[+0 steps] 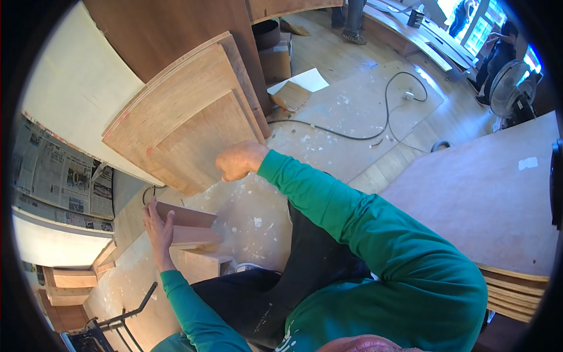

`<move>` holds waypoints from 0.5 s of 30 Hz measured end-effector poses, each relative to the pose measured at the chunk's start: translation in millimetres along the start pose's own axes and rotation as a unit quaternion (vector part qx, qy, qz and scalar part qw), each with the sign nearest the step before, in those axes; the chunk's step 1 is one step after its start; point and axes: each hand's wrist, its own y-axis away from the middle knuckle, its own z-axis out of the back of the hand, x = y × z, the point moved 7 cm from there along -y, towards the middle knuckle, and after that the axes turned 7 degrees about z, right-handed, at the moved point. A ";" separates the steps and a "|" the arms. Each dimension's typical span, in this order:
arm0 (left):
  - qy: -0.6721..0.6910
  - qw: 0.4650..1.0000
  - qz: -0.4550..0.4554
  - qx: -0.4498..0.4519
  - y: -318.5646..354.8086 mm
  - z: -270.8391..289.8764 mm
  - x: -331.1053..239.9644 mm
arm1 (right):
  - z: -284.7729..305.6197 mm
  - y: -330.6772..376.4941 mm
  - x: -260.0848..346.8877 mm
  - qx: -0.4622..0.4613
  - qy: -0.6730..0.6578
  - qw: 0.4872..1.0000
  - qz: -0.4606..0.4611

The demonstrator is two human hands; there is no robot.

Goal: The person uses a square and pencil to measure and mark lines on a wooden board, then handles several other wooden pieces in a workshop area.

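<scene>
My left hand [157,230] grips the left end of a narrow reddish-brown wooden board [190,216], thumb on the near side and fingers stretched along its end. Just below that board is a second wooden strip [196,235]; whether the two are joined I cannot tell. Under them sits a pale wooden box-like piece [199,264]. My right hand [239,161] is raised to the right of the board, its fingers curled closed in front of leaning plywood sheets [196,132]. Whatever it holds, if anything, is hidden by the fingers.
Plywood sheets [469,193] are stacked at right. A black cable [346,136] winds over the paint-spotted floor covering [258,217]. A fan [510,88] and other people stand far right. Newspaper [64,173] covers a surface at left; a black metal frame [120,320] is lower left.
</scene>
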 end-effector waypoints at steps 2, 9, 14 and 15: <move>0.000 1.000 -0.002 0.000 -0.5 0.4 2.9 | 2.9 3.9 3.3 0.000 -0.002 1.000 0.000; -0.011 1.000 0.001 -0.001 -1.2 -0.7 -1.1 | 2.2 4.8 1.5 0.008 -0.002 1.000 0.001; -0.016 1.000 -0.007 -0.009 -0.2 -0.4 5.0 | 0.6 2.1 3.0 0.009 0.003 1.000 0.002; -0.017 1.000 -0.007 -0.010 0.0 -0.1 5.5 | -0.1 0.9 2.8 0.009 0.003 1.000 0.004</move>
